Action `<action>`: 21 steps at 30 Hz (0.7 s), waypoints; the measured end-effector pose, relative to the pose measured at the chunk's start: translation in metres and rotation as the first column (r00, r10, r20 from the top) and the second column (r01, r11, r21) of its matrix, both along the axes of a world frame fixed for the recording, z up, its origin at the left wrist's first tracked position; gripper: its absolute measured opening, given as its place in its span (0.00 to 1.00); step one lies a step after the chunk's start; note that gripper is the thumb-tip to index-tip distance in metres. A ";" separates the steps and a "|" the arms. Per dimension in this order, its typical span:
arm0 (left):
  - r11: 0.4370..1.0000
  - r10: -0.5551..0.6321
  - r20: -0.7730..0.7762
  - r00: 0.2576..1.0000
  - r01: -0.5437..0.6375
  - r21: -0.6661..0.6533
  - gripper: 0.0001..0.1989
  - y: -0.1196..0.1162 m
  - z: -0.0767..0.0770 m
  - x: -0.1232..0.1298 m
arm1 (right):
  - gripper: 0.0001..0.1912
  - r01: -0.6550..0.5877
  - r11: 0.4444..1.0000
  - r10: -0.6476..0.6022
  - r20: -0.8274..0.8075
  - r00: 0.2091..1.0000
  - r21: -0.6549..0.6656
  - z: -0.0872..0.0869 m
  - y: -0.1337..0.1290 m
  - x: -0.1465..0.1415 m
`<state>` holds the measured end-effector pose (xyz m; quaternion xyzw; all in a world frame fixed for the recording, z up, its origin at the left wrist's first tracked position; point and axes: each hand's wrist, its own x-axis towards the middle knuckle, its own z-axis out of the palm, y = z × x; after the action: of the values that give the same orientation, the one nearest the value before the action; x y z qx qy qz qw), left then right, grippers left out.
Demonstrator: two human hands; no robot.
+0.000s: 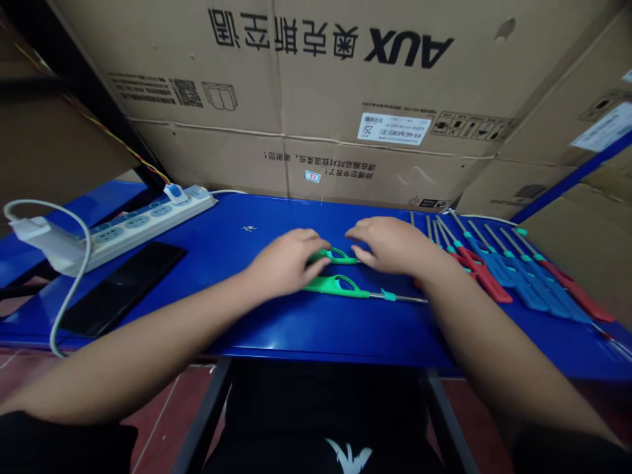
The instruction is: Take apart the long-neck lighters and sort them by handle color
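Two green long-necked lighters lie one behind the other on the blue table (316,336). My left hand (291,260) has its thumb and fingers closed round the handle of the rear green lighter (340,257). Its thumb is just above the front green lighter (333,285), whose metal neck points right and carries a teal piece. My right hand (382,245) is over the neck of the rear lighter, thumb and forefinger apart. Most of that neck is hidden behind the hand.
Red lighters (481,271) and blue lighters (528,280) lie in a row at the right. A white power strip (143,224), a white cable and a black phone (126,286) are on the left. A large cardboard box (296,85) stands behind the table.
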<state>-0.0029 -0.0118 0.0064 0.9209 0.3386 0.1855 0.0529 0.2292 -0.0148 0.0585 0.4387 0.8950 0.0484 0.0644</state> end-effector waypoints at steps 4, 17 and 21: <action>0.994 -0.013 -0.062 0.998 0.006 -0.113 0.20 0.038 0.009 -0.031 | 0.18 -0.062 0.994 0.058 -0.050 0.997 -0.085 -0.025 0.006 0.000; 0.942 -0.203 -0.021 0.979 0.189 -0.277 0.17 0.055 -0.013 -0.031 | 0.22 -0.083 0.989 0.112 0.256 0.960 -0.122 -0.027 0.016 -0.032; 0.951 -0.171 -0.045 0.984 0.153 -0.268 0.17 0.057 -0.015 -0.028 | 0.20 -0.100 0.981 0.150 0.312 0.938 -0.169 -0.023 0.025 -0.042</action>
<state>-0.0307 0.0453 -0.0090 0.9361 0.2852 0.1025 0.1784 0.1875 0.0106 0.0360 0.3608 0.8995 0.0563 0.2399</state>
